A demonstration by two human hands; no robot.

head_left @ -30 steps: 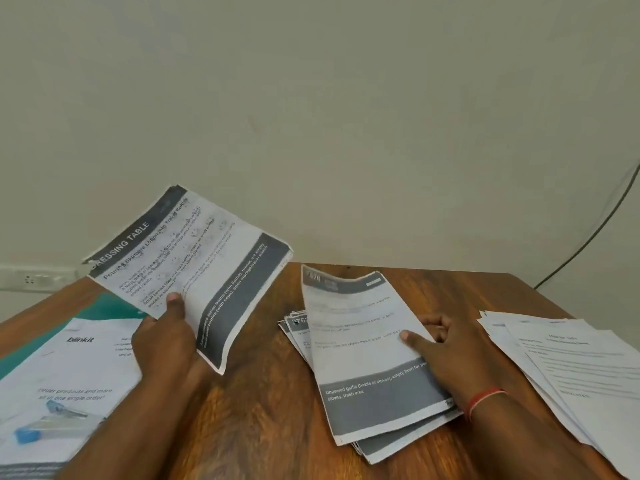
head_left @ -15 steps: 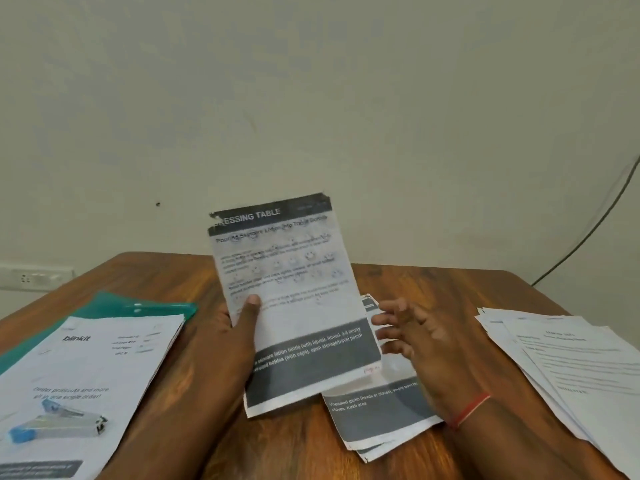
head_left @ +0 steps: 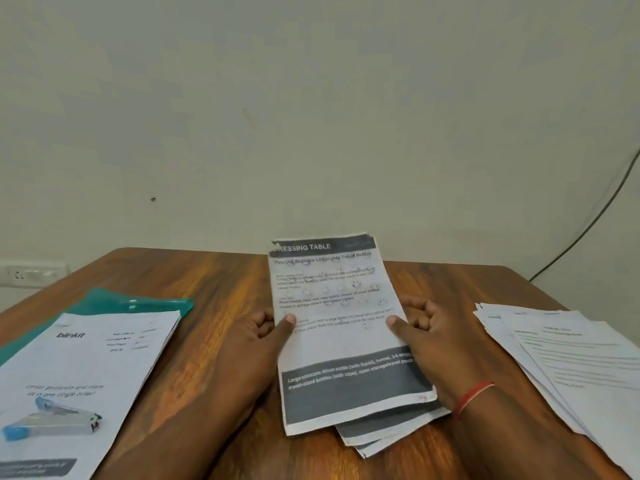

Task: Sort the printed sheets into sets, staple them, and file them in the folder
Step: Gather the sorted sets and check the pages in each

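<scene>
Stapler (head_left: 52, 422): lies on the blinkit printout (head_left: 104, 368), near left.
Grey-banded stack (head_left: 391, 433): on the table (head_left: 214, 289), partly under the held page.
Left hand (head_left: 256, 344): thumb in front, pinching the left edge of the DRESSING TABLE sheet (head_left: 339, 306).
Right hand (head_left: 426, 337): thumb pinching the same sheet's right edge.
White pile (head_left: 571, 358): lies to the right.
Folder (head_left: 138, 301): green, under the printout's far end.

Office-like room, wooden table (head_left: 214, 306), printouts (head_left: 341, 341), stapler (head_left: 52, 422), folder (head_left: 138, 301)

Wood table (head_left: 214, 282), wall socket (head_left: 33, 273), blk cable (head_left: 568, 249)
</scene>
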